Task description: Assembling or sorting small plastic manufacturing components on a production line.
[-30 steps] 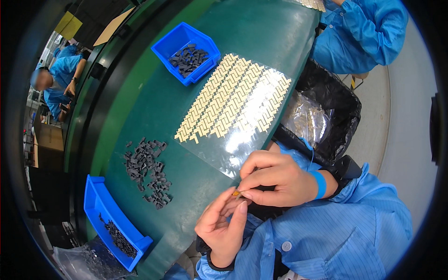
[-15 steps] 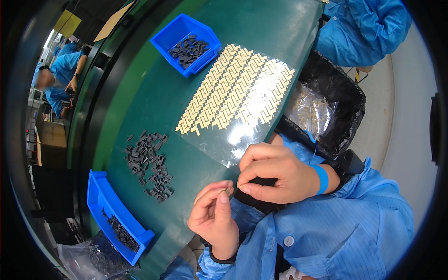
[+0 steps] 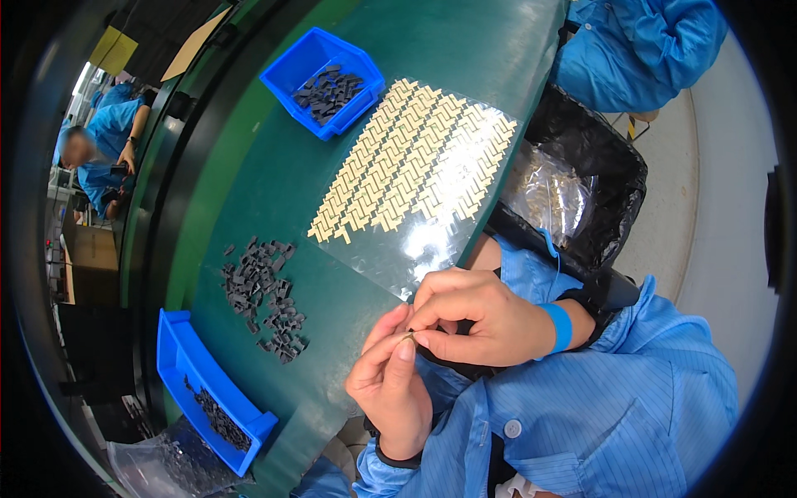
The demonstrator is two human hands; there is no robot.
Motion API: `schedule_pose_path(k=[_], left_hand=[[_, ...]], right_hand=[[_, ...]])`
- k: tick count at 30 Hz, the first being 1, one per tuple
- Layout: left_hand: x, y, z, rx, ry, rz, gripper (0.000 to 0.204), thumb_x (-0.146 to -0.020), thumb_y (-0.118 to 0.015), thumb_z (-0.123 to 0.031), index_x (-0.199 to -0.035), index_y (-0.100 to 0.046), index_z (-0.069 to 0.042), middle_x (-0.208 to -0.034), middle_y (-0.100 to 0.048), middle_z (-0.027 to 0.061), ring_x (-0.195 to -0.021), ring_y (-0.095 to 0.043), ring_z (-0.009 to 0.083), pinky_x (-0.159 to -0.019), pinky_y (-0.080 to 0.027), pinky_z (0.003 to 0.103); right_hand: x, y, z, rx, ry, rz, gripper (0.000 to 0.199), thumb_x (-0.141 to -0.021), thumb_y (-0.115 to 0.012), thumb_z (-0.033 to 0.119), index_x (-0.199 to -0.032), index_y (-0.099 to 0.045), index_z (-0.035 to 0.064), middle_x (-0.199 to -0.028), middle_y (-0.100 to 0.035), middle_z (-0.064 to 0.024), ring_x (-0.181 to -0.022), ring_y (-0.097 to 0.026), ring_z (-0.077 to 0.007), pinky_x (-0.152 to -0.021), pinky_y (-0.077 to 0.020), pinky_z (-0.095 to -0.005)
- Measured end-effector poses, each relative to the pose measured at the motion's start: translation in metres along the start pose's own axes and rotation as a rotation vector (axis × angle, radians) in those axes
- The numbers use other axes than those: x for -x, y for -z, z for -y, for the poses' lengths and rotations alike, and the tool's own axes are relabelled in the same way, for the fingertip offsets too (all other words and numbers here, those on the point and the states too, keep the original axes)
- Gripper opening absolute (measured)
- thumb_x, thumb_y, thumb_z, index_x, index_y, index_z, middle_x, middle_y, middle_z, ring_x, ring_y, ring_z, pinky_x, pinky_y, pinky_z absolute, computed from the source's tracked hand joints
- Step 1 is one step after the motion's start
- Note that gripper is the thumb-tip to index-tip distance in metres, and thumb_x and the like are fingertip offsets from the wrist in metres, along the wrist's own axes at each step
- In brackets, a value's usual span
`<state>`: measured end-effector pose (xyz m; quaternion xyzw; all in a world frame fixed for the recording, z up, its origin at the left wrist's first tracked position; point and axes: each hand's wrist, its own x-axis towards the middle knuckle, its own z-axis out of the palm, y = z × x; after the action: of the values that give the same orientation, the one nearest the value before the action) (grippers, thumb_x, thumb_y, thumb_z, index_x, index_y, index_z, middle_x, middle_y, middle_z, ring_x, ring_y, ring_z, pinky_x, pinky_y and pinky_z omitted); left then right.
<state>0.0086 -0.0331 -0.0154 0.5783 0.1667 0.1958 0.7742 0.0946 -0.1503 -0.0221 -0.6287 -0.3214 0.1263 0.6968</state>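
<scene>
My left hand [image 3: 390, 390] and my right hand [image 3: 490, 319] meet over the near edge of the green table [image 3: 332, 319]. Thumb and fingertips of the left pinch a small yellowish piece [image 3: 408, 336], mostly covered by the fingers. The right hand's thumb and forefinger are pinched at that same piece; whatever is between them is too small to make out. Just beyond my hands lies a clear sheet [image 3: 378, 267] bearing slanted rows of cream angled pieces [image 3: 407, 162]. A loose heap of small black parts [image 3: 264, 290] lies on the table to the left.
A blue bin [image 3: 278, 70] with black parts stands at the far side. Another blue bin [image 3: 174, 353] with smaller dark bits is at the near left. A black-lined waste container [image 3: 627, 195] holds clear plastic at the right. Blue-clad people [image 3: 639, 54] are at the far right and far left.
My right hand has moved left and slightly down, closing the gap to my left hand, so the fingertips now meet. The left hand has shifted slightly right.
</scene>
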Motion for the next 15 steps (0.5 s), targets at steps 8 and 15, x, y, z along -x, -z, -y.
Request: schedule_pose_path(k=[8, 15], left_hand=[[-0.004, 0.009, -0.007, 0.337, 0.225, -0.002, 0.013, -0.085, -0.056, -0.008, -0.09, -0.061, 0.003, -0.111, -0.057, 0.0174, -0.099, -0.059, 0.0269, -0.091, -0.047, 0.041], [0.0, 0.003, -0.002, 0.095, -0.056, 0.048, 0.01, -0.082, -0.059, 0.001, -0.091, -0.062, 0.004, -0.112, -0.055, 0.0197, -0.106, -0.054, 0.0263, -0.096, -0.042, 0.039]], right_hand=[[-0.009, 0.056, 0.003, 0.25, -0.056, -0.062, 0.006, -0.076, -0.059, 0.0, -0.079, -0.064, 0.0006, -0.08, -0.055, -0.0057, -0.064, -0.053, -0.0101, -0.056, -0.0416, -0.0217], [-0.002, 0.026, 0.016, 0.058, 0.018, 0.164, 0.01, -0.077, -0.069, 0.008, -0.082, -0.064, 0.0013, -0.079, -0.056, -0.0051, -0.059, -0.049, -0.0087, -0.05, -0.0376, -0.0221]])
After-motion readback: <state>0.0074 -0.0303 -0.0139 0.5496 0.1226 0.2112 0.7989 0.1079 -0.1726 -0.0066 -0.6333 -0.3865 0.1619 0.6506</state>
